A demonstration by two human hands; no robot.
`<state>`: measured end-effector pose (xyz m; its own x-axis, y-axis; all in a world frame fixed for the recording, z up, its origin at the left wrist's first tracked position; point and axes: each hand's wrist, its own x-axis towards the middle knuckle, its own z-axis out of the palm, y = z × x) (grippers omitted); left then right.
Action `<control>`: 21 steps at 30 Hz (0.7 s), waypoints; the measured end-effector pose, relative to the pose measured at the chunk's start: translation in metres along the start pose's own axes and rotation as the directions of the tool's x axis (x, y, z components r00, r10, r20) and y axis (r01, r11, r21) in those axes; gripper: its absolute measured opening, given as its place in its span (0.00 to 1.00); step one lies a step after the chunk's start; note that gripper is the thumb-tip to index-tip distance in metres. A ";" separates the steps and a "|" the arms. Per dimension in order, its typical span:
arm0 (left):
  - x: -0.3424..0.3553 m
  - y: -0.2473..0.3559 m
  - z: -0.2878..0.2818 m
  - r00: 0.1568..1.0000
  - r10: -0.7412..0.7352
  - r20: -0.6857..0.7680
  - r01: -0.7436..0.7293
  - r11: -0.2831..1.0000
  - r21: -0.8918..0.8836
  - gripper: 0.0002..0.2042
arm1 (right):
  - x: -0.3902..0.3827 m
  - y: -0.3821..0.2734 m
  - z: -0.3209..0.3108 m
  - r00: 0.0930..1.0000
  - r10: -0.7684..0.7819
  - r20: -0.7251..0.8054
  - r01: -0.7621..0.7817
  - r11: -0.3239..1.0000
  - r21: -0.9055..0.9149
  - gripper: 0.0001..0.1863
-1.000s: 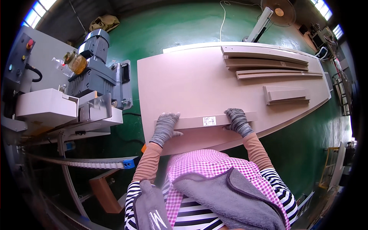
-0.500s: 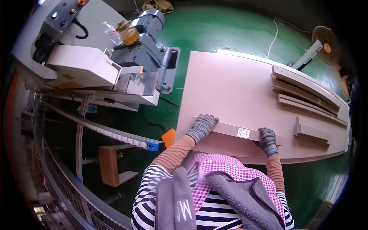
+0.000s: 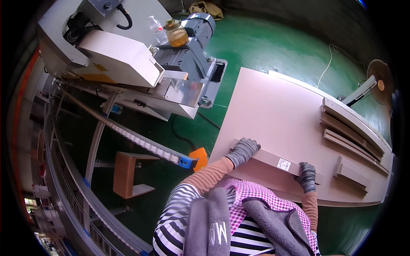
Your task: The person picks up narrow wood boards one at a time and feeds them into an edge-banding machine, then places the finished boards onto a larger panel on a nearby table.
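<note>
Both my hands wear grey striped knit gloves and hold a long, narrow beige board strip (image 3: 269, 159) near the front edge of a large beige panel (image 3: 273, 113). My left hand (image 3: 244, 151) is wrapped over the strip's left end, thumb side hidden. Gripping it near the right end is my right hand (image 3: 306, 176), its fingers curled over the edge. A white printed label (image 3: 284, 164) sits on the strip between them, nearer the right hand. To the right lies a short stack of strips (image 3: 352, 177) on the panel.
Longer beige strips (image 3: 354, 143) lie at the panel's far right. Left stands a machine with a grey motor (image 3: 200, 27), a jar of amber liquid (image 3: 176, 36) and a plastic bottle (image 3: 157, 30). A roller rail (image 3: 141, 141) ends by an orange piece (image 3: 199, 158) near my left arm.
The whole view has turned, so the panel and machine sit lower and farther right in the picture. Both hands keep their hold on the strip, which looks unmoved on the panel.
</note>
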<state>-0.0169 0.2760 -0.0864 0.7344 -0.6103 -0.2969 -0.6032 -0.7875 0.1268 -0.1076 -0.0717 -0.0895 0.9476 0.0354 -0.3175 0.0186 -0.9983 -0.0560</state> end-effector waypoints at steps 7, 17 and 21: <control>0.001 0.003 -0.006 0.998 -0.006 0.055 0.006 1.000 -0.002 0.28 | 0.001 0.005 0.005 0.999 -0.022 -0.029 0.022 1.000 -0.003 0.35; 0.001 -0.121 -0.005 0.820 -0.566 -0.084 -0.281 -0.270 -0.921 0.45 | -0.020 -0.011 -0.019 0.942 -0.117 -0.313 0.154 0.983 0.098 0.52; 0.013 -0.178 -0.046 0.747 -0.649 0.147 -0.577 -0.742 -0.343 0.49 | -0.021 -0.024 -0.031 0.890 -0.014 -0.456 0.145 0.957 0.253 0.45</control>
<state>0.1141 0.4042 -0.0694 0.8940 0.0677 -0.4430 0.1304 0.9065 0.4016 -0.1177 -0.0498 -0.0522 0.9884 0.0242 0.1497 0.0743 -0.9379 -0.3390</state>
